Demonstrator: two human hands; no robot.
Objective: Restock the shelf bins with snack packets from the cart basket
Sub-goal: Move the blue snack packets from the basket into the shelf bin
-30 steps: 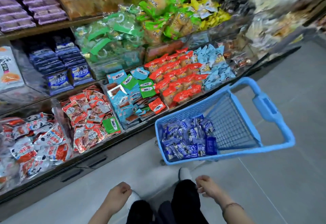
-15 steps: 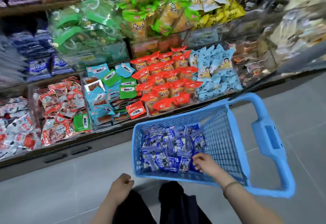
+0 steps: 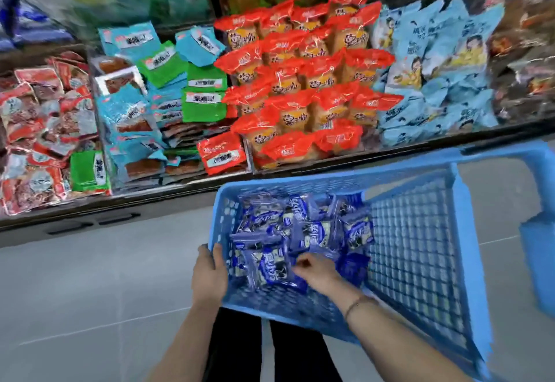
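Snack packets (image 3: 300, 231): probably light, soft, slippery film; best pinched at a sealed edge. Left hand (image 3: 210, 273) grips cart basket (image 3: 420, 246) near-left wall; right hand (image 3: 315, 270) pinches one.

Pale grey tiled floor (image 3: 90, 291)

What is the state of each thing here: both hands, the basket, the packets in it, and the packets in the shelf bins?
Basket, partly filled, at one end only.
Blue packets, loose heap in the basket.
Left hand, grips the basket rim.
Right hand, in the basket, fingers curled on a blue packet.
Red packets, bin full, stacked in rows.
Pale packets, bin heaped full.
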